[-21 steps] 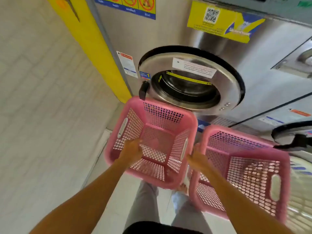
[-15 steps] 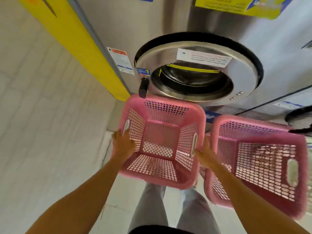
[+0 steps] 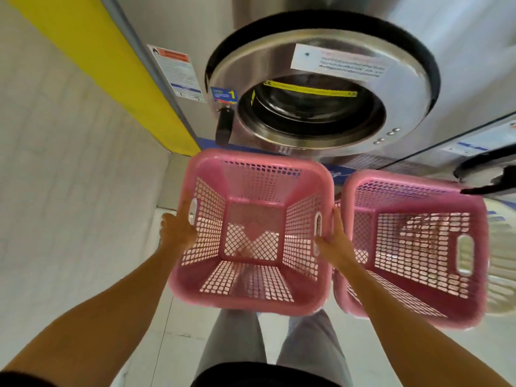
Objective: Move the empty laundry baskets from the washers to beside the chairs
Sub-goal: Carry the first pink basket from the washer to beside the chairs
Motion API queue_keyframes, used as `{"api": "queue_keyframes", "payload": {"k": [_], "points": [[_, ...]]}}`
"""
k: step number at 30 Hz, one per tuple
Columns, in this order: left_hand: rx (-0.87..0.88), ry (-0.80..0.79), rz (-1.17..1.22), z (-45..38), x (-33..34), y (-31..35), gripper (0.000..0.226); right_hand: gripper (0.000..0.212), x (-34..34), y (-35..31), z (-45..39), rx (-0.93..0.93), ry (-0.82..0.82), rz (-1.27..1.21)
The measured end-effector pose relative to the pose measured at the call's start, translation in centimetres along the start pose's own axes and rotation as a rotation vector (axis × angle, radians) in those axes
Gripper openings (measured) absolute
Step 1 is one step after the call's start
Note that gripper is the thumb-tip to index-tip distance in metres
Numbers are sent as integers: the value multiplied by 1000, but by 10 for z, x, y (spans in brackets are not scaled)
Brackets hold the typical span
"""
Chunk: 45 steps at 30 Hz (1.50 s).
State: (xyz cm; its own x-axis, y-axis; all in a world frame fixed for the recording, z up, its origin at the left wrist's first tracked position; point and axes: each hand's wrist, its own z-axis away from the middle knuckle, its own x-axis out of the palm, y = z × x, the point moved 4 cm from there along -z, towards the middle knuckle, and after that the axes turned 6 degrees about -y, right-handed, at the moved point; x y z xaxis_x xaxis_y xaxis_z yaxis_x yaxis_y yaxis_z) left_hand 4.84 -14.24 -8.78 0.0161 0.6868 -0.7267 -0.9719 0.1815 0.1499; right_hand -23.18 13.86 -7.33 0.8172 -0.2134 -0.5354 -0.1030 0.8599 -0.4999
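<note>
Two empty pink lattice laundry baskets sit side by side below a steel front-loading washer (image 3: 321, 88). The left pink basket (image 3: 259, 160) is between my hands. My left hand (image 3: 177, 233) presses on its left wall with fingers at the handle slot. My right hand (image 3: 333, 244) grips its right wall by the other slot, in the gap between the baskets. The right pink basket (image 3: 413, 180) stands untouched, with a handle slot on its right wall.
A white tiled wall (image 3: 55, 191) and a yellow pillar (image 3: 111, 65) close off the left. A second washer (image 3: 488, 163) and a whitish lattice object (image 3: 499, 247) lie on the right. My legs in grey trousers (image 3: 231, 344) stand on the pale floor.
My hands have moved from the near rim to the two side handles of the left basket. That basket has levelled out, and the view has dropped closer to the washer door.
</note>
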Motion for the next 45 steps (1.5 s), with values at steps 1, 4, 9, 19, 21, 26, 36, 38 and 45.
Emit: {"api": "queue_keyframes", "payload": {"k": [1,4,9,19,21,26,36,38,45], "points": [[-8,1,3,7,2,-6,83,95,-1,-3,4,-35,9,29],[-17,14,51,35,9,-25,87,92,-3,-8,14,-121,8,121],[-138,95,230,98,20,-49,98,98,1,-25,22,-235,6,327],[-290,262,540,251,72,-86,92,70,-3,-81,59,-580,53,531],[-346,338,570,282,88,-92,90,69,3,-84,72,-662,35,534],[-478,406,630,349,138,-112,92,66,29,-84,110,-823,-16,583],[-712,416,916,475,254,-130,107,63,100,-82,194,-1062,-256,816],[-749,439,957,503,280,-125,107,64,113,-73,214,-1115,-310,876],[-996,501,1195,617,393,-104,104,62,169,-20,307,-1338,-492,1037]]}}
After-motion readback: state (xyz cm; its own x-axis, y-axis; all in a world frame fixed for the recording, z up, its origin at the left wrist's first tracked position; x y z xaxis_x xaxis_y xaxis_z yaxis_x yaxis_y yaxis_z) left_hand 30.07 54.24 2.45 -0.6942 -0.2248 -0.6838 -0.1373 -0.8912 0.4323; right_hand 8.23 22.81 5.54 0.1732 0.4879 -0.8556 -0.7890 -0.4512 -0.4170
